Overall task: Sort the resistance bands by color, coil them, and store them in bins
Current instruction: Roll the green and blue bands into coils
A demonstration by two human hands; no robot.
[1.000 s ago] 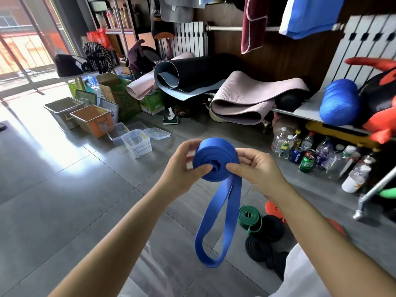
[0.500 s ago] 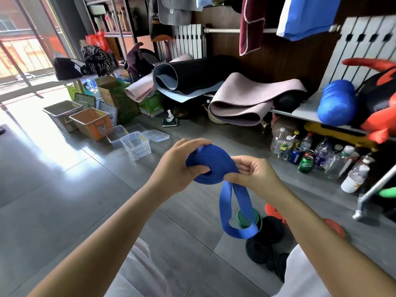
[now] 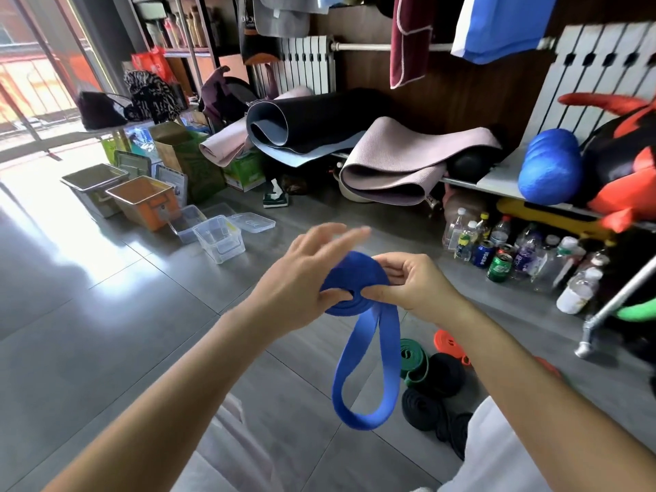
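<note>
One flat blue band [image 3: 349,275], half coiled, in right hand [image 3: 415,285].

You can read only "PEPSI", white lettering on the blue can [image 3: 484,254], among the bottles [image 3: 464,239] on the floor, all else too blurred

The left hand [image 3: 301,275] no longer wraps over the blue band [image 3: 349,275]: its fingers [image 3: 330,230], curled across the top of the coil half a second ago, are now lifted off, spread and blurred above it, with only the thumb touching the coil beside the centre hole. The coil, face-on to the camera a second ago, now lies tipped back. The free loop [image 3: 358,413] hangs shorter than a second ago. The right hand [image 3: 411,282] now pinches the coil's right edge.
</note>
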